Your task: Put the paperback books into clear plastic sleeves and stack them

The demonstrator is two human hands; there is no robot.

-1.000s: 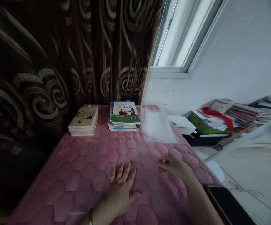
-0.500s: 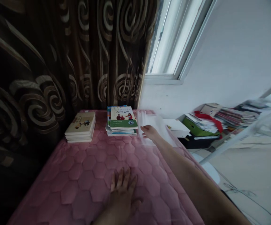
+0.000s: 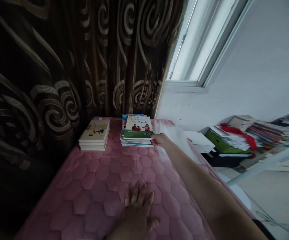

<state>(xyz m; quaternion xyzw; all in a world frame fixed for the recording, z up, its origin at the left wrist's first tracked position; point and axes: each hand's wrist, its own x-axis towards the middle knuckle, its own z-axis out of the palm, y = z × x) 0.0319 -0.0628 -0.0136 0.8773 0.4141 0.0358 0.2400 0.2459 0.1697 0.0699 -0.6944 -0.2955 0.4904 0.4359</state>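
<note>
My left hand [image 3: 137,208] lies flat on the pink quilted cover [image 3: 89,190], its fingers spread and holding nothing. My right hand [image 3: 160,140] reaches forward to the stack of books with a green-and-white cover on top [image 3: 137,128]. Its thumb and fingers close on the lower right corner of the top book. Left of that stack sits another stack of books [image 3: 94,131] with a tan cover. A translucent plastic sheet [image 3: 170,146] lies beside and under my right wrist.
A dark patterned curtain [image 3: 59,83] hangs on the left and behind. Right of the bed are a white box [image 3: 199,141], a green bag [image 3: 219,141], piled papers and books [image 3: 266,130], and a white pole [image 3: 266,163].
My right hand has moved from beside the stack to the top book's corner, and its fingers have closed there. The view has turned left slightly; my left hand stays flat.
</note>
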